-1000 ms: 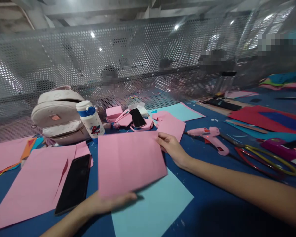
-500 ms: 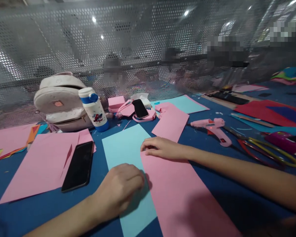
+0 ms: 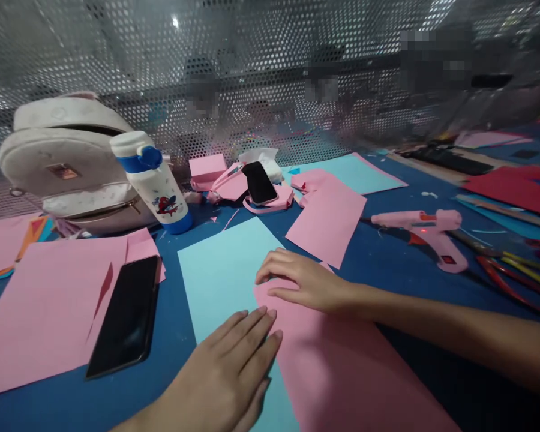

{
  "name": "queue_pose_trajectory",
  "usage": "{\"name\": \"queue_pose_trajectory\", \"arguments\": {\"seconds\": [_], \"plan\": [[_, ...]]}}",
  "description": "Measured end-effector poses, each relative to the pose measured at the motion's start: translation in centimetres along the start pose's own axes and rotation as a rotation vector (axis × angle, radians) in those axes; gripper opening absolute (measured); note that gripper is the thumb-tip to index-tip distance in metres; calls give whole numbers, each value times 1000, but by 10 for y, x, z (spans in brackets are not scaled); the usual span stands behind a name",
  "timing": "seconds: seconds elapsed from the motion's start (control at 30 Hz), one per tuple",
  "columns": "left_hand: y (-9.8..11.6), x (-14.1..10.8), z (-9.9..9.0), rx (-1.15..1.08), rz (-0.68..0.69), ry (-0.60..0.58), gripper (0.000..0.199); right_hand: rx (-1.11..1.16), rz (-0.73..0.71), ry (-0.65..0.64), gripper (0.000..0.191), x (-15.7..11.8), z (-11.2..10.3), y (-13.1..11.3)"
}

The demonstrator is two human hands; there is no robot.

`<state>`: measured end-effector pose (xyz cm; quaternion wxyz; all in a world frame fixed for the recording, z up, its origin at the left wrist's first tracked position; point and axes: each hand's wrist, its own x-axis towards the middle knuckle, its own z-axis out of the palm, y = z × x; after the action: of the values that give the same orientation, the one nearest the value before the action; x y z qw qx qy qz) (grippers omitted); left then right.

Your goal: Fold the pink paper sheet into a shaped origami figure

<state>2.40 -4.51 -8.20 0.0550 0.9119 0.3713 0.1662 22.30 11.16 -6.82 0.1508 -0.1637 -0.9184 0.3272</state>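
My left hand (image 3: 229,366) is stretched out flat, fingertips on the left edge of a long pink paper sheet (image 3: 351,372). Beneath that sheet lies a light blue paper (image 3: 225,264), part of it hidden by the pink one and by my hand. My right hand (image 3: 306,279) rests palm down on the far end of the pink sheet, its fingers slightly bent and the thumb apart from them. Just beyond my right hand is a smaller pink paper piece (image 3: 326,216).
Left are a black phone (image 3: 126,312), pink papers (image 3: 49,294), a backpack (image 3: 72,162) and a tilted-looking bottle (image 3: 153,186). A pink glue gun (image 3: 425,225) and scissors (image 3: 499,270) lie right. Another phone (image 3: 260,182) sits behind, before a perforated metal screen (image 3: 261,72).
My left hand has uncurled from a closed shape and now lies flat at the pink sheet's edge. My right hand stays at its far end. The camera view has shifted closer.
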Motion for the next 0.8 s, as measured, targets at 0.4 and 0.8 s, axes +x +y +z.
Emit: {"name": "queue_pose_trajectory", "arguments": {"seconds": [0.4,0.8], "plan": [[-11,4,-11,113,-136,-107,63,-167,-3,33,15,1,2,1],[-10,5,-14,124,-235,-121,56,-463,144,0,35,-1,-6,-11]]}}
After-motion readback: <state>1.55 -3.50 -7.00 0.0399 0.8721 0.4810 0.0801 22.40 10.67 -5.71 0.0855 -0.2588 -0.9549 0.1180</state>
